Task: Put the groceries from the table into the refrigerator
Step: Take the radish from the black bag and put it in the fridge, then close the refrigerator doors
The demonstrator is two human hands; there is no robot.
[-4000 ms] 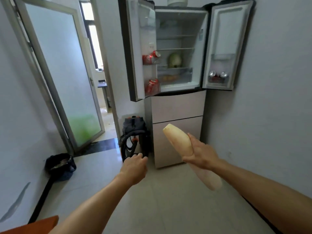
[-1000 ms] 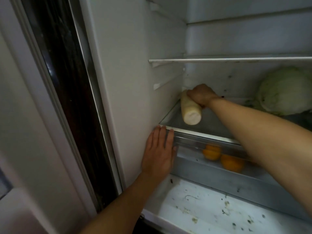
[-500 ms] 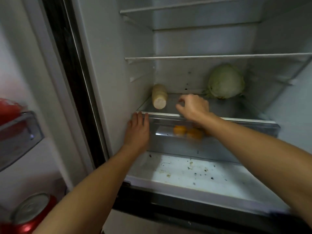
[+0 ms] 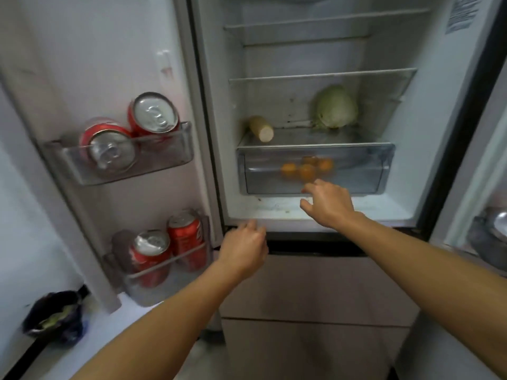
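The refrigerator (image 4: 439, 133) stands open in front of me. A pale white radish (image 4: 261, 128) lies on the left of the glass shelf above the clear drawer (image 4: 356, 171). A green cabbage (image 4: 335, 107) sits at the back right of the same shelf. Several oranges (image 4: 306, 168) show through the drawer front. My right hand (image 4: 327, 202) hovers empty with fingers apart just in front of the drawer. My left hand (image 4: 244, 249) is loosely curled and empty at the fridge's lower front edge.
The open left door (image 4: 109, 78) carries red soda cans in an upper bin (image 4: 123, 157) and a lower rack (image 4: 164, 259). The right door (image 4: 491, 187) is open at the frame edge. Closed drawers (image 4: 315, 292) lie below. A dark bag (image 4: 55, 316) sits on the floor at left.
My right hand has let go of the radish, which now lies on the shelf, and drawn back out of the compartment. My left hand left the inner wall and dropped. The view has pulled back.
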